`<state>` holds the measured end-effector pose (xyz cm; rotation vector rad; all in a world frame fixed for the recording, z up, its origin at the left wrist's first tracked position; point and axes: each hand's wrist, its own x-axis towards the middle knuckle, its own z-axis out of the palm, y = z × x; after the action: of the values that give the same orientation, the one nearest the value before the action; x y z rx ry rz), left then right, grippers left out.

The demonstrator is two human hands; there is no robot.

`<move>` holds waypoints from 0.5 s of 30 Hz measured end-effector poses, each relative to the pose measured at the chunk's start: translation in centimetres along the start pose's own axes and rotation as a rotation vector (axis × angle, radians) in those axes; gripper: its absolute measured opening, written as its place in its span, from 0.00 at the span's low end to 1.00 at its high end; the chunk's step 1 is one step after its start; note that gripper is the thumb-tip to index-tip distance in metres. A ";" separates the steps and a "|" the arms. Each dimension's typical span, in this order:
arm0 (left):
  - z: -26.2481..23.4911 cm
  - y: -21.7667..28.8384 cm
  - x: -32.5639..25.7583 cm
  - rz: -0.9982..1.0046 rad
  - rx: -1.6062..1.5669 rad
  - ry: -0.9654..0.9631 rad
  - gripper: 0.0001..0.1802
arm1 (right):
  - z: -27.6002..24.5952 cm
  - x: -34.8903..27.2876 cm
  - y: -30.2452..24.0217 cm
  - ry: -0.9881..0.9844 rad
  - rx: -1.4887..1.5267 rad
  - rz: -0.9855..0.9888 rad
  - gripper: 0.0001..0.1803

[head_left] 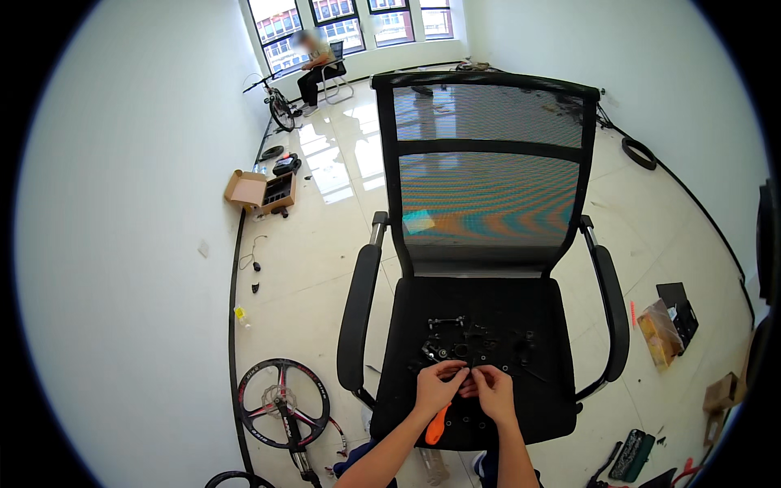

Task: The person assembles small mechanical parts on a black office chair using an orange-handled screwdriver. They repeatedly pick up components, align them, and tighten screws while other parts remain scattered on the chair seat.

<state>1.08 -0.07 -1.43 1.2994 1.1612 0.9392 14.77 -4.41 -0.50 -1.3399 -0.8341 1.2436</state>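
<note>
My left hand point(439, 385) and my right hand point(495, 390) meet over the front half of a black chair seat point(407, 305). Thumb and fingers of both are pinched together around something small between them, too small and dark to make out. An orange handle point(437, 426) lies on the seat between my forearms, its upper end hidden near my left hand. Just beyond my fingers are a silver and black metal part point(434, 351), a short bar-shaped part point(446, 322) and several small rings and nuts.
Armrests point(358, 317) flank the seat, with a mesh backrest point(488, 191) behind. On the floor at left are a spoked bicycle wheel point(284, 403) and an opened cardboard box point(260, 191). To the right lies a bag point(659, 332). A person point(319, 67) sits far off near a bicycle point(281, 110).
</note>
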 end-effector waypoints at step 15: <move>-0.6 0.5 -0.4 0.010 -0.019 -0.055 0.12 | 0.9 -0.4 -1.0 0.019 -0.049 0.050 0.15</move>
<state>0.46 -0.32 -0.80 1.3087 1.1017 0.9139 14.01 -4.35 0.68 -1.4168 -0.8268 1.2545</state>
